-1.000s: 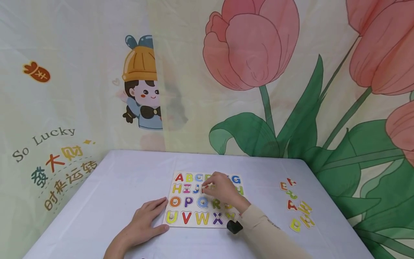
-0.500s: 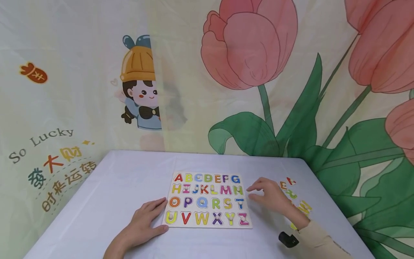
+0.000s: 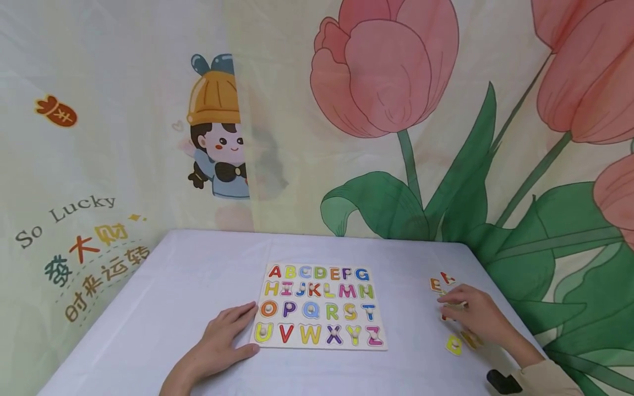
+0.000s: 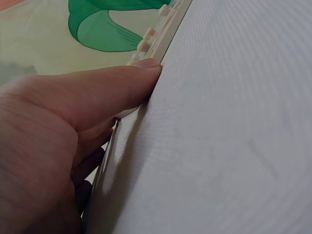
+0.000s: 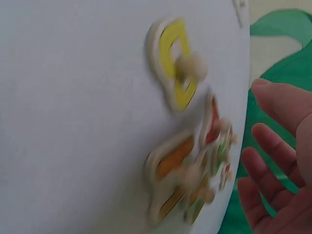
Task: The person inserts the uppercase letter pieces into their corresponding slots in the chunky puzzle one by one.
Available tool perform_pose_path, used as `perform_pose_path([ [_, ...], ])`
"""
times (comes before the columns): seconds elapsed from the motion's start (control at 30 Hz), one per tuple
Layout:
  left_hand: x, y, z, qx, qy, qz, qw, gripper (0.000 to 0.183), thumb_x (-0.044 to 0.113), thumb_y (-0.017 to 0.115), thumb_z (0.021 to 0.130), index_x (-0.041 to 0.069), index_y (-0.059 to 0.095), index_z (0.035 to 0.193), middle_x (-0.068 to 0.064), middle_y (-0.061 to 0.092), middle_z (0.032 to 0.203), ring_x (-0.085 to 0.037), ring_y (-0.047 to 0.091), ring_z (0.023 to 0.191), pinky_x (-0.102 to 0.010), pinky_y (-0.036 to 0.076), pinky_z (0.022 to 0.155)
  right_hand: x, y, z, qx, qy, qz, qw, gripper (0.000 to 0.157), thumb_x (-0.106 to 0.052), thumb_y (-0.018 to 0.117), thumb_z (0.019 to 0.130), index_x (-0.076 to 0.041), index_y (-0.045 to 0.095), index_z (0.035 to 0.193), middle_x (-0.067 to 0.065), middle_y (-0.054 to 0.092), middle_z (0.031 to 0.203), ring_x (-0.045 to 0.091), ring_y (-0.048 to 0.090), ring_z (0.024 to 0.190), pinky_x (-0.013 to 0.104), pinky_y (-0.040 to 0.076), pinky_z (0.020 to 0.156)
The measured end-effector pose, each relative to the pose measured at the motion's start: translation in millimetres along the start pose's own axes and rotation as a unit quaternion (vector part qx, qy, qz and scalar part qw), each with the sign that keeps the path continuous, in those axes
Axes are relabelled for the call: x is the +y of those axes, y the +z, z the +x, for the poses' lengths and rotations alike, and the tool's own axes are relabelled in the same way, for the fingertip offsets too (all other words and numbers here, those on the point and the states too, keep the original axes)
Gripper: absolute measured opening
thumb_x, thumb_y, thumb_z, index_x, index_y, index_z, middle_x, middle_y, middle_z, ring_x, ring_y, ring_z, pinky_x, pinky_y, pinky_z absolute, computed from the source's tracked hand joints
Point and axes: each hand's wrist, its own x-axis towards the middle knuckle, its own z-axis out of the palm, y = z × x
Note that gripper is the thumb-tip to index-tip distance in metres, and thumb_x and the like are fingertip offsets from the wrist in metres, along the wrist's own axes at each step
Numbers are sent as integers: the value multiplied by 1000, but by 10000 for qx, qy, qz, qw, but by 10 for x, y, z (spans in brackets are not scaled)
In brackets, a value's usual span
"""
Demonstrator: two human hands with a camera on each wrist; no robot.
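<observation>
Resting extended left hand (image 3: 217,341) against alphabet board (image 3: 299,321), bringing spread right hand (image 3: 476,311) to surface's (image 3: 208,280) right-edge letters (image 3: 453,345), apparently seeking another.

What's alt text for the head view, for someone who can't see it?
A person's right hand is over loose letter pieces at the right of a white-covered table, while their left hand touches the left edge of an alphabet board. Behind, large pink tulips decorate a pale backdrop.
</observation>
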Motion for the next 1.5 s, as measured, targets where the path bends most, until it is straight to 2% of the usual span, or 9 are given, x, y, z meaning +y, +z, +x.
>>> perform_pose_path([
  [0.17,2,-18,-22,2,4,10,10000,88,57,79,89,15,49,161,-2,45,166,-32,39,149,-64,36,114,233,6,-35,-84,-33,-6,10000,20,-27,88,89,-19,85,107,-4,68,101,12,62,91,23,52,67],
  [0.4,3,7,-29,-34,-49,-11,10000,89,58,79,89,15,49,161,-2,44,166,-33,39,149,-64,35,114,378,64,-27,-185,-26,43,9998,18,-21,90,86,-20,86,103,-6,67,99,6,59,88,23,53,66],
  [0.67,-18,27,25,-91,-143,-102,9998,89,58,79,89,18,47,162,1,42,167,-30,36,151,-63,33,117,366,63,-32,-87,101,11,9999,10,-17,88,87,-20,86,96,-5,68,98,6,59,88,23,52,66],
  [0.8,-25,34,40,-111,-116,-91,9998,90,59,78,89,18,47,162,2,41,168,-30,36,151,-62,33,116,294,44,-32,34,-69,-75,9999,9,-17,90,86,-19,86,94,-6,68,97,6,59,86,23,51,66],
  [0.9,-25,26,31,-55,-71,-75,9999,89,58,79,89,17,48,162,1,43,167,-30,37,151,-63,34,115,176,50,12,138,-198,-160,9996,9,-19,90,86,-20,86,95,-7,68,96,10,62,87,25,53,68],
  [1.1,-12,15,4,20,-43,-66,10000,88,57,79,89,17,48,161,0,44,166,-30,38,150,-62,35,114,-241,135,224,232,-366,-62,9990,11,-20,90,87,-20,86,97,-3,71,100,24,67,98,40,60,79],
  [1.27,0,20,-6,50,2,-58,10000,88,57,79,90,16,48,161,0,44,166,-30,38,150,-62,35,114,-627,279,444,232,-388,20,9990,12,-20,91,86,-18,87,97,-3,69,95,20,64,91,31,57,75],
  [1.5,25,11,-8,193,180,92,9996,87,56,78,90,14,49,160,-2,46,164,-31,41,148,-61,38,111,-1161,503,715,169,-307,333,9988,11,-19,89,88,-15,87,98,0,69,95,21,63,92,35,57,80],
])
